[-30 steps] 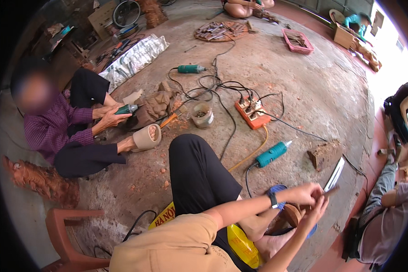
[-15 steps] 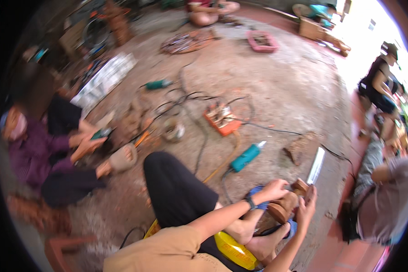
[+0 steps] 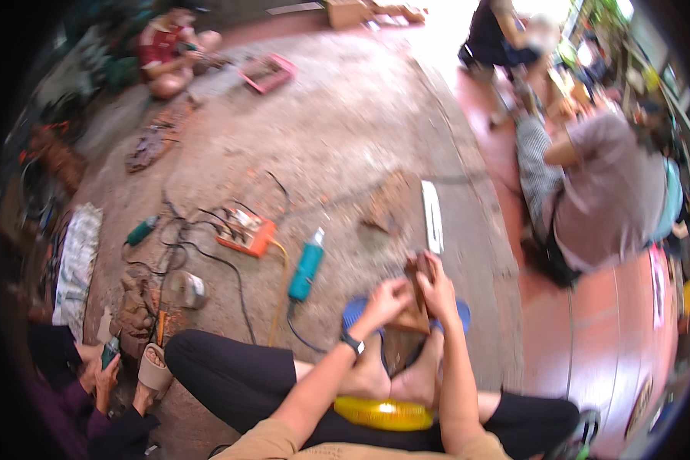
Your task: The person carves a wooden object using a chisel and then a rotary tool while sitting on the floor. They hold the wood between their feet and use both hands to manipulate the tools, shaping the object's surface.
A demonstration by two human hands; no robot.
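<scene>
A brown wooden piece [image 3: 414, 319] stands between my bare feet, its upper end reaching between my hands. My right hand [image 3: 438, 293] is closed around its upper right side. At its left side, my left hand [image 3: 387, 300] has its fingers curled in a pinch; whatever they may hold is hidden. A dark watch is on my left wrist. Just beyond my right fingertips is a long, pale, shiny strip [image 3: 432, 217]; whether it touches my hand or lies on the floor I cannot tell. Blue slippers [image 3: 354, 313] show beside my feet.
A teal power tool [image 3: 307, 266] lies left of my hands, near an orange power box [image 3: 245, 231] with tangled cords. A rough brown lump [image 3: 387, 201] lies ahead. Co-workers sit at left, far left and right. A yellow seat [image 3: 383, 414] is under me.
The view has swung right, so the floor things shift left and my hands sit nearer the middle. The wooden piece now stands more upright between my hands.
</scene>
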